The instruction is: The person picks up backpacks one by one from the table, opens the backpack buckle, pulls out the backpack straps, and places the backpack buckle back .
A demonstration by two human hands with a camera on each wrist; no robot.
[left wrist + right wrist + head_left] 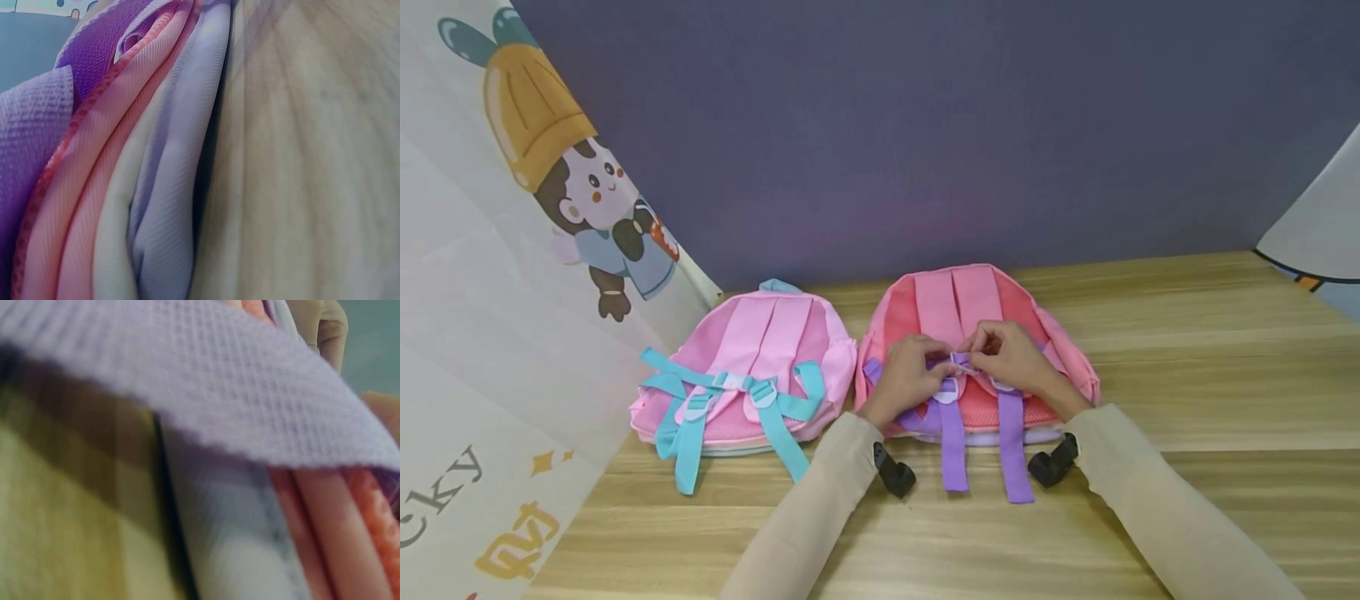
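Pinching purple webbing over pink mesh

Pinching a woven purple strap (962,357) at its small white plastic buckle (953,361) between curled fingers of left hand (908,375) and right hand (1013,360). Working over a domed pink-and-coral fabric backpack (977,296), lying straps-up on a wood-grain tabletop (1187,367). Seeing clearly only from the left wrist a cream band (117,250) between pink and lavender edging; only from the head, a light-pink fabric backpack (743,337) with turquoise straps, just beside. Running purple strap ends (1015,450) past the near edge; offering wide wood surface to the right.
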